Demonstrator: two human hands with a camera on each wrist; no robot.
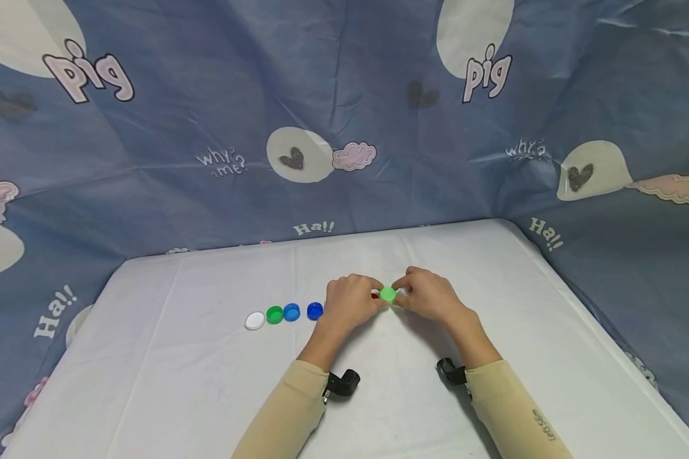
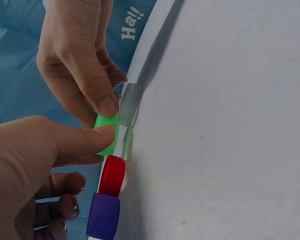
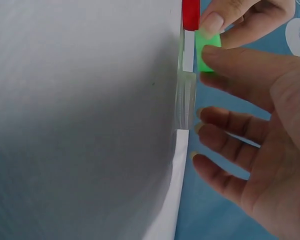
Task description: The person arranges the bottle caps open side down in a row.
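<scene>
Between my two hands is a bright green bottle cap (image 1: pixel 387 294). My left hand (image 1: pixel 350 299) pinches it from the left with thumb and fingers, and my right hand (image 1: pixel 430 296) pinches its right side. Seen from the left wrist, the cap is held a little off the white cloth, with a green tint on the surface beside it. A red cap (image 2: pixel 112 175) and a purple-blue cap (image 2: pixel 103 215) stand close together by my left hand. On the other side, near my right fingers, lies a clear cap (image 3: pixel 185 100).
Left of my left hand, a row of caps lies on the white-covered table (image 1: pixel 207 395): dark blue (image 1: pixel 315 311), light blue (image 1: pixel 291 312), green (image 1: pixel 274 315) and white (image 1: pixel 255 320). A blue printed curtain (image 1: pixel 344 204) hangs behind the table's far edge.
</scene>
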